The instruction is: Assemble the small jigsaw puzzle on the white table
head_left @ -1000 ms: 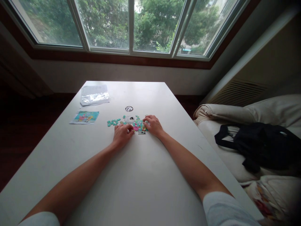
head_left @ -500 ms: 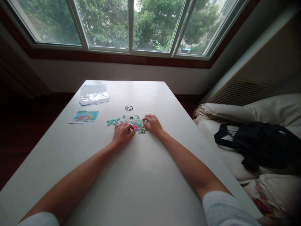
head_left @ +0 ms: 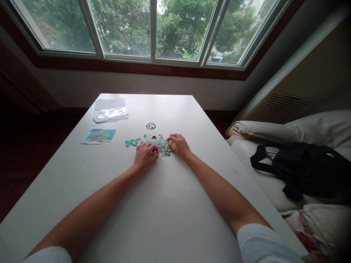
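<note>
A partly joined jigsaw puzzle (head_left: 163, 147) with pink, yellow and teal cartoon figures lies flat on the white table (head_left: 175, 204), between my two hands. My left hand (head_left: 146, 155) has its fingers bent and closed against the puzzle's left edge. At the opposite edge, my right hand (head_left: 178, 145) rests with curled fingers on the puzzle's right side. Parts of both edges are hidden under the fingertips. Loose teal puzzle pieces (head_left: 132, 142) are scattered beyond and left of my left hand. A round silvery disc (head_left: 151, 138) lies just behind the puzzle.
Farther back is another small round item (head_left: 150, 126). On the left lie a printed picture sheet (head_left: 99, 136) of the cartoon scene and a clear plastic bag (head_left: 110, 109). A black bag (head_left: 304, 170) is on the pale sofa (head_left: 241, 146) right of the table.
Both hands stay at the puzzle's sides, with only a slight shift of the left fingers. The whole view has moved a touch.
</note>
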The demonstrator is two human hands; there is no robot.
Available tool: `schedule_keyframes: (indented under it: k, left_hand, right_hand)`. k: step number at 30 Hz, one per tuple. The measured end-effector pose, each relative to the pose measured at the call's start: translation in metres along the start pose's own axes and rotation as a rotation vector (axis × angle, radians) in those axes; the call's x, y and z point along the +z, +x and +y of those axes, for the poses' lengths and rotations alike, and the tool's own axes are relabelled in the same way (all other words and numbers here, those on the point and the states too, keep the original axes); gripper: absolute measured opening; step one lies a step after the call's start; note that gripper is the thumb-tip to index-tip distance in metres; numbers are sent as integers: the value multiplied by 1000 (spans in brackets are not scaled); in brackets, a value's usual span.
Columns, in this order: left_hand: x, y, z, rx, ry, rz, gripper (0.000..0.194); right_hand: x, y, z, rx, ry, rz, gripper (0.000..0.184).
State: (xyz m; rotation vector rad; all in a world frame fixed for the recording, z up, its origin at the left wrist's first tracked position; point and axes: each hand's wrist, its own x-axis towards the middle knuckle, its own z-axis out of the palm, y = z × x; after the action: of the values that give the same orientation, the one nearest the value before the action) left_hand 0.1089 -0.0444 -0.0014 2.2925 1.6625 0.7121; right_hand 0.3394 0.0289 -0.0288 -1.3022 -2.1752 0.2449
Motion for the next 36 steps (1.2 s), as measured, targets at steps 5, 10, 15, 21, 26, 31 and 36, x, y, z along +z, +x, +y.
schedule_keyframes:
  k: [5, 10, 15, 21, 26, 31, 36]
  left_hand:
    - [-1, -1, 1, 13, 24, -8, 9]
    - [-1, -4, 3, 55, 80, 8, 9]
    - [-2, -6, 0, 66, 86, 12, 12]
    - [-5, -8, -5, 84, 91, 3, 15]
    - [-5, -9, -2, 116, 94, -8, 16]
    - [-6, -9, -1, 138, 109, 4, 16]
    - [-5, -8, -3, 126, 96, 10, 13]
  right_hand:
    - [0, 0, 1, -6, 3, 11, 15]
    - [0, -1, 0, -6, 4, 11, 15]
    - [-1, -1, -1, 2, 8, 5, 16]
    - [-1, -1, 0, 1, 16, -3, 16]
    - [-1, -1, 0, 0, 17, -3, 17]
    - [0, 0, 1, -4, 20, 6, 17]
    - [1, -1, 2, -16, 15, 7, 16]
